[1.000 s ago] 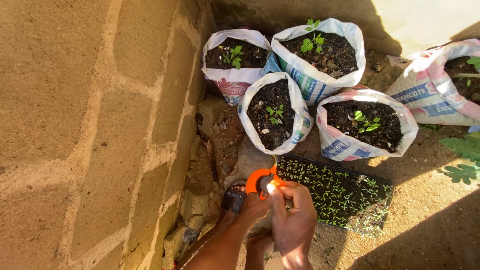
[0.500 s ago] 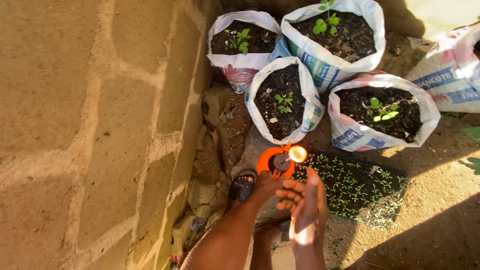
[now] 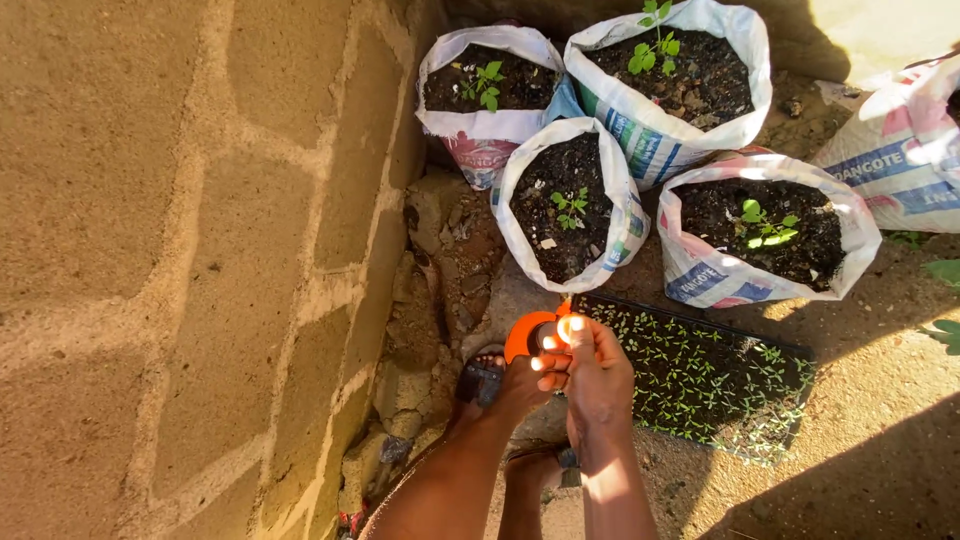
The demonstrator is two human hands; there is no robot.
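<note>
My left hand (image 3: 520,385) grips a small orange round tool (image 3: 524,332), held above my sandalled feet. My right hand (image 3: 592,372) is closed over the same orange tool from the right, fingers curled on its top. Just right of my hands lies a black seedling tray (image 3: 720,375) full of tiny green sprouts. Beyond them stands a white sack of dark soil (image 3: 572,208) with a small seedling in it.
A block wall (image 3: 180,250) fills the left. Three more soil-filled sacks with seedlings stand at the back left (image 3: 482,92), back middle (image 3: 672,70) and right (image 3: 765,235). Another printed sack (image 3: 900,160) is at the far right. Rubble (image 3: 430,300) lines the wall's foot.
The view has shifted, so the sacks sit higher and further right. My hands stay together on the orange tool; my right hand has closed further over it.
</note>
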